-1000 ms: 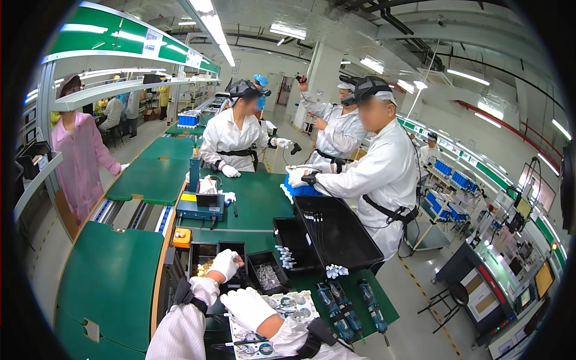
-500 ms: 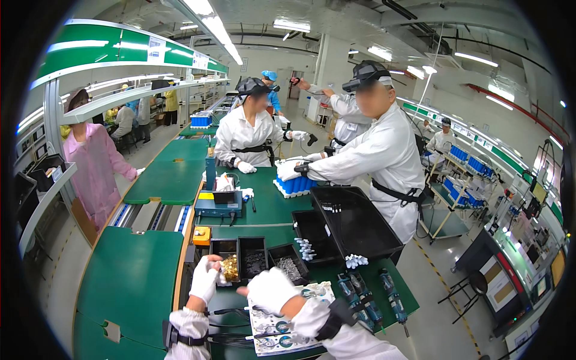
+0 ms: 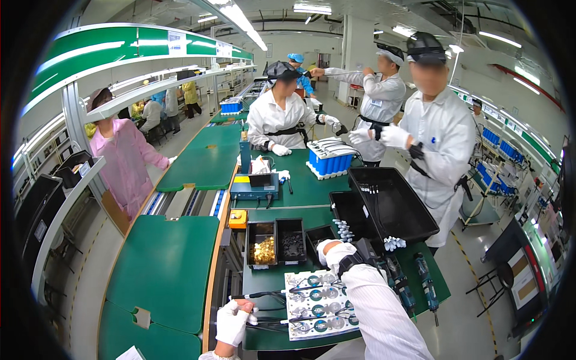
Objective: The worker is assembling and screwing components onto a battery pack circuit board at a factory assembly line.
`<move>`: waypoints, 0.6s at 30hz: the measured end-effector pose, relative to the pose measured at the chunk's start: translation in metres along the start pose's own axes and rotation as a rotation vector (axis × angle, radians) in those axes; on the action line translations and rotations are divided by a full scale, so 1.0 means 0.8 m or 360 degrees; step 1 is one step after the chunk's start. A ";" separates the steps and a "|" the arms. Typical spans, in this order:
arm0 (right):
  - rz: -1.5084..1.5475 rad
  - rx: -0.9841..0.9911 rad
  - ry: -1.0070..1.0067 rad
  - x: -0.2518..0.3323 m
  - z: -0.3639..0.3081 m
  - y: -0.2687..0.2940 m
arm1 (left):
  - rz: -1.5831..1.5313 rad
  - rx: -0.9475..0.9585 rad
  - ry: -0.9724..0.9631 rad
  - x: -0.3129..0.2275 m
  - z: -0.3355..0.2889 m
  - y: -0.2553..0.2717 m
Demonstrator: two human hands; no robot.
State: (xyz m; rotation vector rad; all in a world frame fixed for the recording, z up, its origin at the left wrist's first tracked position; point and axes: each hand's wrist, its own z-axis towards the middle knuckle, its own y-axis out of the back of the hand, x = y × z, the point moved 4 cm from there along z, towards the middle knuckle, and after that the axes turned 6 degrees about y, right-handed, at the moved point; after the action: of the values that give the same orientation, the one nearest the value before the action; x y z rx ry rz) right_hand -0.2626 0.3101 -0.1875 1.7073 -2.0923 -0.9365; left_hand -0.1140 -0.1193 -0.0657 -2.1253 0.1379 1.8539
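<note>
My left hand (image 3: 233, 323), in a white glove with bare fingertips, is closed beside the ends of the black cables (image 3: 273, 294); what the fingers pinch is too small to make out. Those cables run into a white panel (image 3: 318, 300) bearing round teal and clear parts. Beyond it, my right hand (image 3: 332, 251), also gloved, reaches into the small black bin (image 3: 317, 234) that held grey screws in the earlier view. Its fingers are hidden. Left of that bin stand one with black parts (image 3: 291, 245) and one with gold-coloured metal pieces (image 3: 263, 249).
Cordless screwdrivers (image 3: 425, 281) lie right of the panel. A large black tray (image 3: 396, 204) rests behind, near a blue battery pack (image 3: 330, 161). A blue instrument box (image 3: 254, 189) and a yellow box (image 3: 237, 219) stand further left. Several co-workers stand around the bench.
My left hand has moved from the gold pieces' bin to the cable ends. My right hand has gone from above the panel to the screw bin. A co-worker's hands have left the battery pack.
</note>
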 end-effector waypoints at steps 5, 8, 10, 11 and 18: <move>-0.0074 0.0226 -0.0155 0.059 -0.051 0.012 | 0.0056 -0.0168 0.0054 -0.007 -0.020 0.027; 0.0027 -0.0205 0.0055 0.032 -0.054 0.009 | 0.0032 -0.0135 0.0083 -0.008 -0.014 0.012; -0.0010 -0.0334 0.0204 0.075 -0.085 0.020 | 0.0042 -0.0199 0.0106 -0.004 -0.023 0.028; 0.0062 -0.0295 0.0127 0.039 -0.066 0.012 | 0.0019 -0.0114 0.0115 -0.003 -0.017 0.010; 0.0230 -0.1265 0.0622 0.050 -0.068 0.049 | 0.0100 -0.0111 0.0113 0.009 -0.019 0.010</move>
State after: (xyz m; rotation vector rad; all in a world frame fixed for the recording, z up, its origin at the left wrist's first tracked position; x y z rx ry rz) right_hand -0.2710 0.2592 -0.1292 1.1760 -1.3049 -1.0800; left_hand -0.1008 -0.1305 -0.0725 -2.2597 0.1603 1.8435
